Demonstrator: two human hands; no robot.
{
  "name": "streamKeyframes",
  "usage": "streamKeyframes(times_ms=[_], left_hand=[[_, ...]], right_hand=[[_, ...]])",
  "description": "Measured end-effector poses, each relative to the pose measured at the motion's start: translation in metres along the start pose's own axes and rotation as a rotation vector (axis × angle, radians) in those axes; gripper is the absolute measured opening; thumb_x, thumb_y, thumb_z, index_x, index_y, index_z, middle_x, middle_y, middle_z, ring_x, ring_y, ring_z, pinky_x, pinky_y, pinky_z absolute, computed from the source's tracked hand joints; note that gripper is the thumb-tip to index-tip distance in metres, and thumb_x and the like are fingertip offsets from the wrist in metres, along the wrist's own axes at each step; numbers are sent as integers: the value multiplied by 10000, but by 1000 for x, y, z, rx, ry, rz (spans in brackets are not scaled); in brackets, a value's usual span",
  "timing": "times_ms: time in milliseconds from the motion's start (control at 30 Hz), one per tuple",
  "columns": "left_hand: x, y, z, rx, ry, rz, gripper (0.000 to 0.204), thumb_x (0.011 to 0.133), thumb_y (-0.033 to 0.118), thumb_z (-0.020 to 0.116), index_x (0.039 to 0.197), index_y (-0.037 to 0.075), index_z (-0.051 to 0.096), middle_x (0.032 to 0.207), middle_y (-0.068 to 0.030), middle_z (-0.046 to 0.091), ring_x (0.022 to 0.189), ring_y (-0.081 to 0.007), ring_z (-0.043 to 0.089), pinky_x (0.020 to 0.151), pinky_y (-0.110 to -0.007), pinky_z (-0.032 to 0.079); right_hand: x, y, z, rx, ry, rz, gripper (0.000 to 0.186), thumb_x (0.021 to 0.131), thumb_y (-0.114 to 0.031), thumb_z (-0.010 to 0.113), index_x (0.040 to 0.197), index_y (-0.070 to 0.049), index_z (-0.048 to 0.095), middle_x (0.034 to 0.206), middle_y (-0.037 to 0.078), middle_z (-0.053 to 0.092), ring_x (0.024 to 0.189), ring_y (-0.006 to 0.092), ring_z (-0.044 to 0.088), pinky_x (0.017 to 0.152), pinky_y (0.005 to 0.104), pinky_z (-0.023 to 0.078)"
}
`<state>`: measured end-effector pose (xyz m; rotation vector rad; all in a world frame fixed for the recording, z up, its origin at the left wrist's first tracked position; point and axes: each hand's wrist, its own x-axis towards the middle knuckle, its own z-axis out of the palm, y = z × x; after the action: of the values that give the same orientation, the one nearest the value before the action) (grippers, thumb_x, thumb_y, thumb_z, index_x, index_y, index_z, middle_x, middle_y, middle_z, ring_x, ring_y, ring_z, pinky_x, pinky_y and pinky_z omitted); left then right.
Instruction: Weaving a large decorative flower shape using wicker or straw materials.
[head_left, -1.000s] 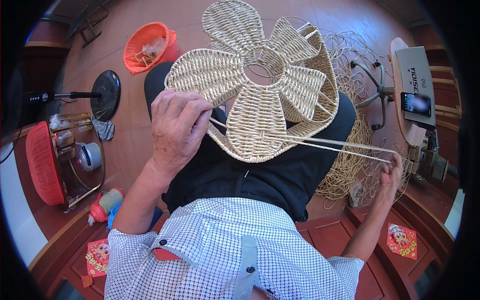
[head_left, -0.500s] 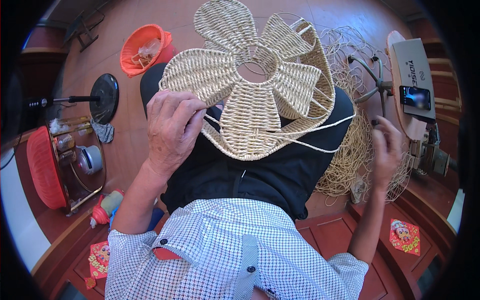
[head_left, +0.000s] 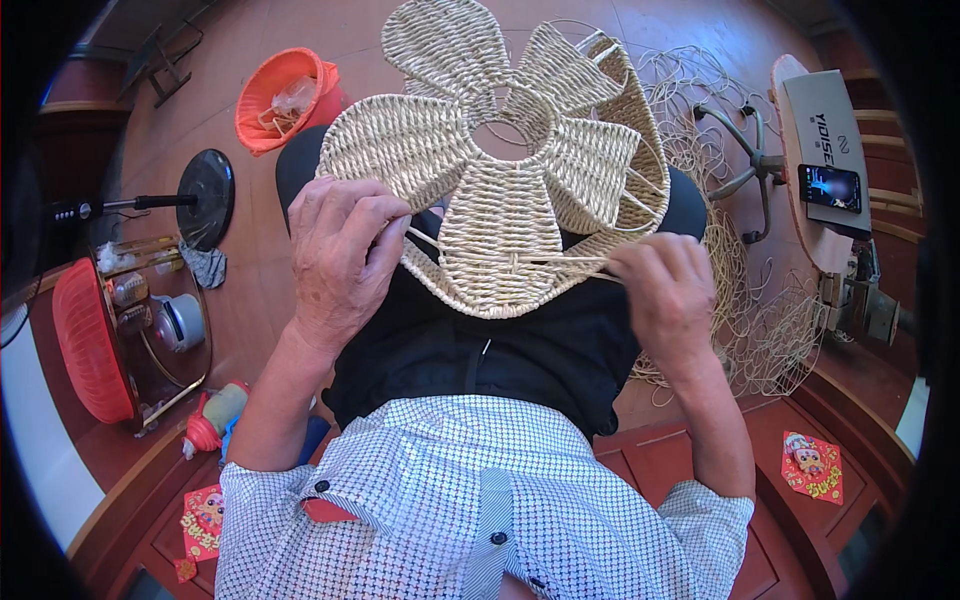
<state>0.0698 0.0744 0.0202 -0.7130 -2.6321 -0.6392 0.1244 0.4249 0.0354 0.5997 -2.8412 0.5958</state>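
A pale straw woven piece (head_left: 505, 210), shaped like a flower with petals round a central hole, rests on my lap over dark trousers. My left hand (head_left: 340, 250) grips the lower edge of its left petal, fingers curled over the rim. At the right of the lower petal, my right hand (head_left: 670, 295) is closed on pale cord (head_left: 580, 259) that runs from the weave. Part of the cord is hidden under my fingers.
Loose cord (head_left: 760, 310) lies heaped at right beside a chair base (head_left: 755, 175). A board with a phone (head_left: 830, 187) stands far right. An orange bin (head_left: 280, 100) is behind. A fan stand (head_left: 207, 200), red basin (head_left: 90, 340) and pot (head_left: 180, 322) are at left.
My right hand came in leftward and up from the far right, where it stretched the strands out, to the weave beside the lower petal. My left hand stayed on the rim, shifting slightly left.
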Motion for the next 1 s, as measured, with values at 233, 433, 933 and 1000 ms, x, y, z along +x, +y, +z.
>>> streamKeyframes(times_ms=[233,433,933,1000], left_hand=[[1,3,-6,28,-4,4,198,882,32,844,1039,111,754,1065,-44,737,1077,-278,691,1126,-480,481],[-10,-11,6,-47,21,-15,196,890,43,844,1052,108,755,1081,-51,737,1081,-288,690,1128,-499,483],[2,2,0,12,-34,9,175,898,43,834,1044,96,751,1071,-68,724,1097,-306,678,1100,-484,484],[3,3,0,11,-37,13,175,899,42,834,1043,94,750,1074,-68,724,1099,-307,676,1097,-483,482]], right_hand=[[-202,262,-95,-540,168,562,186,1113,-180,667,1198,-53,772,1168,159,756,1105,353,718,978,439,557],[-460,416,-332,-477,811,2116,451,1036,-484,743,1276,-118,854,1310,149,823,1181,292,767,1048,434,581],[-1,-16,3,236,41,228,109,969,-107,814,1075,-86,827,982,81,685,942,289,672,871,415,535],[4,-13,12,249,15,161,84,956,-119,824,1032,-84,818,961,75,673,913,300,661,838,430,530]])
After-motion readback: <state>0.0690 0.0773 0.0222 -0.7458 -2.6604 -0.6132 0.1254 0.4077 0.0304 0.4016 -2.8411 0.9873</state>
